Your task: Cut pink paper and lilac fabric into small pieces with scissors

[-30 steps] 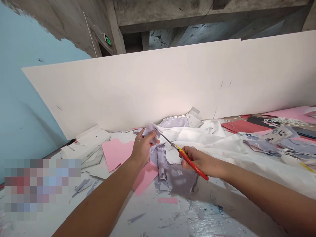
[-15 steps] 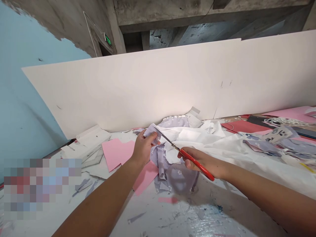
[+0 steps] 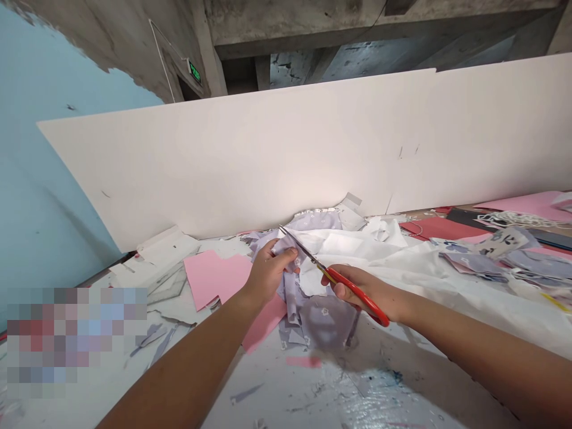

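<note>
My left hand is closed on a small piece of lavender fabric, thumb pressed over it. My right hand grips red-handled scissors, whose blades point up and left past the upper edge of that piece. The tips are slightly apart. Below the hands lie more lavender fabric scraps with small white flowers. A pink sheet shows left of my left hand, and another pink piece lies partly under my left wrist.
White cloth spreads across the table on the right. A tall white board stands along the back. Grey-white board offcuts lie left. Red sheets, white cord and patterned fabric pieces lie at far right.
My left hand has shifted slightly right and down with the lavender fabric. The scissors' blades, closer together earlier, now show a small gap at the tips, and the right hand has moved slightly right.
</note>
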The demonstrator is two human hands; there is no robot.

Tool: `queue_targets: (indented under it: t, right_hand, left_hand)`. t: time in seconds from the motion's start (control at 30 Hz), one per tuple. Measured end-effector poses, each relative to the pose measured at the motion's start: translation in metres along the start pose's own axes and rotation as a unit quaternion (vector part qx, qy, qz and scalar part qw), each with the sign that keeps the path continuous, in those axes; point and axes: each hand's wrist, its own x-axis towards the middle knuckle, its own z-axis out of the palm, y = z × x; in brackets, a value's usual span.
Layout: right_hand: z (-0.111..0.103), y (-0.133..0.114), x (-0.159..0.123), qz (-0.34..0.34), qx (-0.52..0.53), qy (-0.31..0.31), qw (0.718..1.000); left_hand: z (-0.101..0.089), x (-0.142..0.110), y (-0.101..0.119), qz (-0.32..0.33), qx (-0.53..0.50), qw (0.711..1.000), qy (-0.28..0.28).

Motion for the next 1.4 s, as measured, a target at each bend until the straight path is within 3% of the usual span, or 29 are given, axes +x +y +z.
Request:
queue_targets:
  t: [0.43, 0.8, 1.1, 1.4]
  right_hand:
    - [0.001, 0.01, 0.004, -0.046, -0.084, 0.034, 0.995]
    - [0.002, -0.007, 0.001, -0.005, -0.101, 0.027, 0.994]
    - [0.002, -0.005, 0.003, 0.016, -0.076, 0.032, 0.996]
    - [0.004, -0.001, 0.003, -0.007, -0.092, 0.035, 0.995]
  left_hand:
    - [0.002, 0.0, -0.001, 0.001, -0.016, 1.0, 0.021]
    - [0.005, -0.003, 0.001, 0.004, -0.014, 1.0, 0.019]
    - [0.004, -0.002, -0.001, 0.0, -0.02, 1.0, 0.014]
    - [0.003, -0.001, -0.002, 0.005, -0.018, 0.999, 0.032]
